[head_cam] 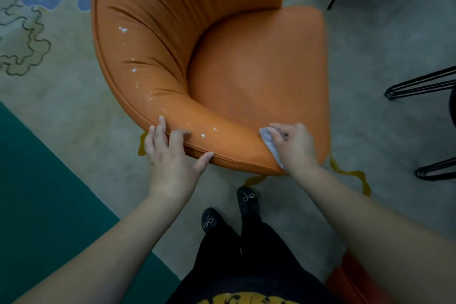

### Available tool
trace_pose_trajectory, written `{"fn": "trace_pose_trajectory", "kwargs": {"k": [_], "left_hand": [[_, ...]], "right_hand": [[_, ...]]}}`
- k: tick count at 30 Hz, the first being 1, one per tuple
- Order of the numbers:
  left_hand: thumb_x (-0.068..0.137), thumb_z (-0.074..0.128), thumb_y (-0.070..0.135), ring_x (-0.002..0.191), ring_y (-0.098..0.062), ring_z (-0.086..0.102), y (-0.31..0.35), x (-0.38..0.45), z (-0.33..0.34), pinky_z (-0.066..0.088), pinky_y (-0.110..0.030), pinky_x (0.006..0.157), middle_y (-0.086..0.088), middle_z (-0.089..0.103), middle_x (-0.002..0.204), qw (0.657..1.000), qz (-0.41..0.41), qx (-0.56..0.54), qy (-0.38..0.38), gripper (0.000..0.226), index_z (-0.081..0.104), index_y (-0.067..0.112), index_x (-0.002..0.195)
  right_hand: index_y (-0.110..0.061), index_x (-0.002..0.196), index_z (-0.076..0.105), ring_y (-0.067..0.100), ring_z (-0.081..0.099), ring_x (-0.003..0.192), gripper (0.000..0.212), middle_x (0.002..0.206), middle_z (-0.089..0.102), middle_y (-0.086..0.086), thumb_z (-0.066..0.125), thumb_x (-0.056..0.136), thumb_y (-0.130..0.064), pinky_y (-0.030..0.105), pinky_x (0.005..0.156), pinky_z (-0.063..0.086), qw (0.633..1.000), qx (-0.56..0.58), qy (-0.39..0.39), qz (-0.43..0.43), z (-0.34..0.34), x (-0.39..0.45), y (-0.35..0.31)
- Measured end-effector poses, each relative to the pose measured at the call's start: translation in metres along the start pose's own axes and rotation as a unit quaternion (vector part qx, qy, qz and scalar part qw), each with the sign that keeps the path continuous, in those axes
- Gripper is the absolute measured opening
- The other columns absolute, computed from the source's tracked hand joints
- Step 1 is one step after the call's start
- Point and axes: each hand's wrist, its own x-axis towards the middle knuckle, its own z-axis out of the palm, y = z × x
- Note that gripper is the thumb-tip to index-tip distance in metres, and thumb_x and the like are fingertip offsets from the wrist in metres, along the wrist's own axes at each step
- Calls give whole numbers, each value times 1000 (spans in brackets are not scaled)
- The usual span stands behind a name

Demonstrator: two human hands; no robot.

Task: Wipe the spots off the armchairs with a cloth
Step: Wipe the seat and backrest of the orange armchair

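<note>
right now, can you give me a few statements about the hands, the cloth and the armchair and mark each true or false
1. The right hand holds a cloth against the armchair. True.
2. The left hand holds a spray bottle. False: it holds nothing and rests on the rim of the armchair with its fingers spread.
3. Shiny wet spots show along the curved back of the armchair. True.
4. The armchair is green. False: it is orange.
5. The cloth lies on the carpet. False: it is in the right hand, on the armchair's rim.
</note>
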Motion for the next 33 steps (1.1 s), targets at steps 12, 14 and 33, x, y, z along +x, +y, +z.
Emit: {"fn": "trace_pose_trajectory", "kwargs": {"k": [12,14,33], "left_hand": [[71,78,47,140,-32,15,-1,9,-12,21,-46,113,-10,22,156,998,-27,-38,29,55,59,20,116],[70,79,45,139,-33,17,-3,14,-14,23,-47,112,-9,23,156,998,-35,-34,41,56,60,20,116],[64,84,44,143,-30,13,-29,45,-37,21,-45,114,-3,11,159,998,-52,-40,18,74,52,25,128]], "right_hand": [[-18,115,69,13,52,92,26,107,57,8,56,94,-26,7,67,30,998,22,-43,-37,7,16,-9],[-20,113,70,12,52,94,25,109,58,9,56,93,-26,7,70,32,998,33,-47,-40,8,17,-13],[-14,119,65,-3,44,70,30,102,49,4,56,94,-27,-7,68,28,987,116,-50,-101,84,8,-120]]}}
